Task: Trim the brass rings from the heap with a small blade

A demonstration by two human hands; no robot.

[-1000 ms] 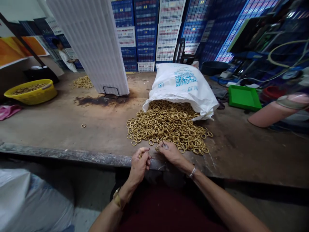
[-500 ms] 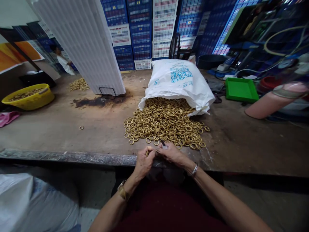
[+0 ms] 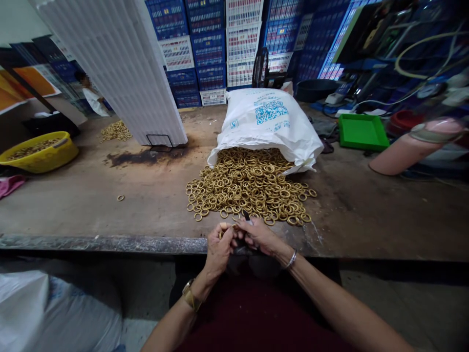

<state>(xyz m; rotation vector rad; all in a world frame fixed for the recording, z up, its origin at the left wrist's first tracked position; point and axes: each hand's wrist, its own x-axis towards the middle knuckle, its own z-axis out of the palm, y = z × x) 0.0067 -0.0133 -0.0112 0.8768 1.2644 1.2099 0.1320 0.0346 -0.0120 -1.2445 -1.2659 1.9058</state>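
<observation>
Many brass-coloured rings (image 3: 249,190) spill from the mouth of a white sack (image 3: 269,120) onto the worktable (image 3: 73,205). At the table's front edge, just below the heap, my left hand (image 3: 220,244) is closed on brass rings, one of them showing at its fingertips. My right hand (image 3: 260,235) meets it from the right, its fingers wrapped round a small dark-tipped tool (image 3: 246,216) that points up and away. The tool's lower part is hidden in the hand. A single ring (image 3: 120,198) lies apart on the left.
A yellow basin (image 3: 40,154) of rings stands far left, near a smaller ring pile (image 3: 115,131). A tall white corrugated panel (image 3: 120,73) rises behind. At right are a green tray (image 3: 362,132) and a pink cylinder (image 3: 399,151). A person (image 3: 95,100) is in the left background.
The view has shifted slightly. My hands have turned a little, the right fingers now show more below the tool, and a ring is more visible at my left fingertips.
</observation>
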